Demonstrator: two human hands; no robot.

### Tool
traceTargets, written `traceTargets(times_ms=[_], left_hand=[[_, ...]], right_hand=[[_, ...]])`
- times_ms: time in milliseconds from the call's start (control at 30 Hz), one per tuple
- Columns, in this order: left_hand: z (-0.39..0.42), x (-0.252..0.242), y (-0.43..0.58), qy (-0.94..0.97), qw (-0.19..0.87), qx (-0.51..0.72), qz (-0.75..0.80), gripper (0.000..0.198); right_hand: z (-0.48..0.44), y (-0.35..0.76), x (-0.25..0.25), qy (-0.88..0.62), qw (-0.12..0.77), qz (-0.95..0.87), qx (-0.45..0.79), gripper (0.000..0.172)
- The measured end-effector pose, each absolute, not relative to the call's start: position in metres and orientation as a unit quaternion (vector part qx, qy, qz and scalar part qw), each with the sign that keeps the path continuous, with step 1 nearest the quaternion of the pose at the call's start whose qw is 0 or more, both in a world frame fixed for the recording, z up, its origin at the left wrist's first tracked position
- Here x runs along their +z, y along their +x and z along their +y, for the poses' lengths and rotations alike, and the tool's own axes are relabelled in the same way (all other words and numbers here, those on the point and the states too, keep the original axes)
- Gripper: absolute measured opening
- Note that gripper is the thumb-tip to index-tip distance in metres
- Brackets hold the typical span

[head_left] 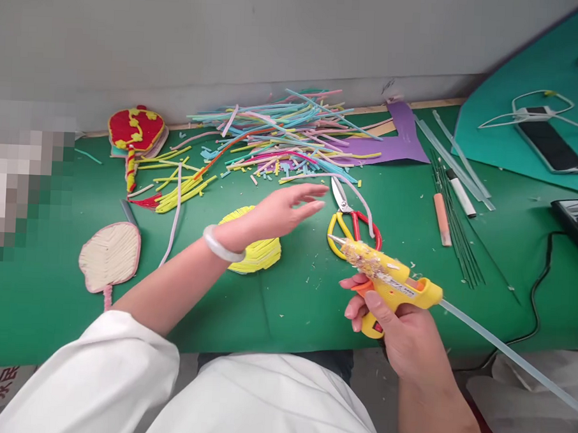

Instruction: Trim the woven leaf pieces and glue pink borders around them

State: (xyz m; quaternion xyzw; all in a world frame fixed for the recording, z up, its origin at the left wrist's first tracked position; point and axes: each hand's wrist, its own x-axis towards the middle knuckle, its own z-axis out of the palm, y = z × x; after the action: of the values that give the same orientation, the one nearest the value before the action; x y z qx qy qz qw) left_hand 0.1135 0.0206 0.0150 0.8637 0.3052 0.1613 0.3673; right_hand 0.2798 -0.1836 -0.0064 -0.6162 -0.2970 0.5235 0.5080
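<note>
My right hand (404, 323) is wrapped round the handle of a yellow hot glue gun (386, 278), whose nozzle points left. A long clear glue stick (503, 350) runs out of its back end. Above the table hangs my left hand (287, 210), fingers stretched out and nothing in them. Under that wrist lies a yellow ribbed piece (263, 257), partly hidden by the arm. Scissors (344, 212) with one red and one yellow handle lie just beyond the glue gun. A cream fan-shaped piece (110, 256) with a pink edge rests to the left.
Many coloured pipe cleaners (283, 133) are heaped at the back, partly over purple paper (410, 135). A red and yellow fan (136, 130) lies back left. Right of centre are thin dark wires (456, 230), a marker (462, 195) and a phone (551, 142). A black cable (542, 285) crosses the right side.
</note>
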Motion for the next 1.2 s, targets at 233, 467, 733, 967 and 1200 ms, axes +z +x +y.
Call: traceTargets(times_ms=[233, 467, 733, 967, 1200], left_hand=[[0.005, -0.029, 0.024, 0.934, 0.195, 0.026, 0.299, 0.046], [0.000, -0.055, 0.011, 0.950, 0.131, 0.012, 0.285, 0.049], [-0.001, -0.057, 0.011, 0.951, 0.121, 0.018, 0.284, 0.049], [-0.001, -0.057, 0.011, 0.951, 0.120, 0.020, 0.283, 0.048], [-0.001, -0.056, 0.012, 0.952, 0.119, 0.024, 0.281, 0.048]], right_hand=[[-0.173, 0.245, -0.023, -0.604, 0.392, -0.245, 0.649, 0.057], [-0.171, 0.232, -0.027, -0.616, 0.279, -0.234, 0.698, 0.068], [-0.165, 0.216, -0.026, -0.618, 0.252, -0.230, 0.708, 0.074], [-0.166, 0.211, -0.027, -0.640, 0.252, -0.223, 0.691, 0.073], [-0.165, 0.208, -0.025, -0.654, 0.258, -0.222, 0.675, 0.073]])
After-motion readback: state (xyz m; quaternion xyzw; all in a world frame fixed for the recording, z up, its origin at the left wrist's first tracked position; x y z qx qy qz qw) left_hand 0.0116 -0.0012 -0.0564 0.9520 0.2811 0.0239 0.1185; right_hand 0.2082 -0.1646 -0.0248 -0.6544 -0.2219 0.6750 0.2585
